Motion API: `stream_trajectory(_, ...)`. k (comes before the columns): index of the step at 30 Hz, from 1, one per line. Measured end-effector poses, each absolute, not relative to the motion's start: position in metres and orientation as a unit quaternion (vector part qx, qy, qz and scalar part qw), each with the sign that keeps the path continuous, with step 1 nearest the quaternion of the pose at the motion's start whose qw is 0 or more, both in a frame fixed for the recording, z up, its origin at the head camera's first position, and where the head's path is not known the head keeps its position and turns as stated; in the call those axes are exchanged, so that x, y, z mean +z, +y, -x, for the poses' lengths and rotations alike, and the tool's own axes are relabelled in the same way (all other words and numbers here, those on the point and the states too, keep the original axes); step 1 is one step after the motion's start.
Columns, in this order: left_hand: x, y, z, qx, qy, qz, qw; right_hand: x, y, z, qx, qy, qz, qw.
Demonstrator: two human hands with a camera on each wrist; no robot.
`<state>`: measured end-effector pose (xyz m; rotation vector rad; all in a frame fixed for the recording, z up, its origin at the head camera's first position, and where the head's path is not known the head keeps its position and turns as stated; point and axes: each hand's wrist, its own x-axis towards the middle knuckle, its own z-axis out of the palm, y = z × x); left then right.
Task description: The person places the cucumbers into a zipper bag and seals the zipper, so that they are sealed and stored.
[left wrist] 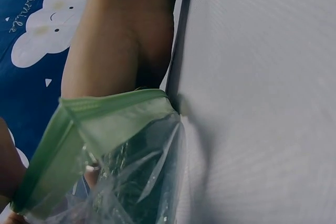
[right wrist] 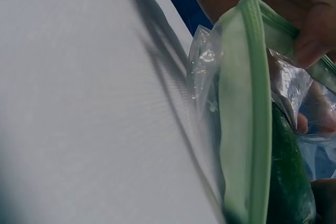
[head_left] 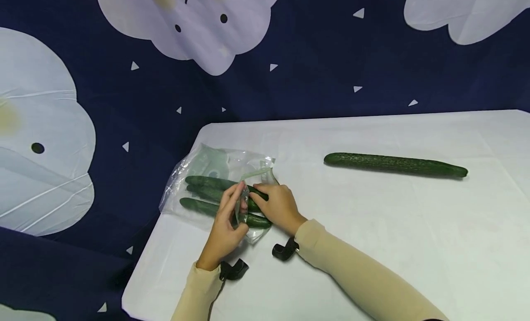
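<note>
A clear plastic zip bag [head_left: 182, 187] with a green zip strip [right wrist: 258, 103] lies at the table's left side. Three cucumbers lie side by side in it: an upper cucumber [head_left: 207, 181], a middle cucumber [head_left: 203, 191] and a lower cucumber [head_left: 196, 205]. At the bag's mouth, the left hand [head_left: 227, 226] pinches the edge, its thumb [right wrist: 313, 40] over the green strip in the right wrist view. The right hand [head_left: 283, 206] grips the near end of the upper cucumber at the mouth. Part of the right fingers is hidden behind the bag.
A long single cucumber [head_left: 395, 165] lies on the white table [head_left: 372, 220], well to the right of the bag. Behind the table hangs a dark blue cloth [head_left: 310, 45] with cloud faces. Black wrist mounts [head_left: 235, 269] are worn on both forearms.
</note>
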<state>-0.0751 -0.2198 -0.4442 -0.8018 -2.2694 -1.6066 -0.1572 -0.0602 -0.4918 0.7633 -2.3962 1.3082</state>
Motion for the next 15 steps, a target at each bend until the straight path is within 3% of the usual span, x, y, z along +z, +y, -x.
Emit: stream_trajectory(15,-0.472,-0.234,0.086,-0.547,-0.787,0.263,0.114,-0.493,-0.034,0.148,0.578,-0.771,-0.235,0.126)
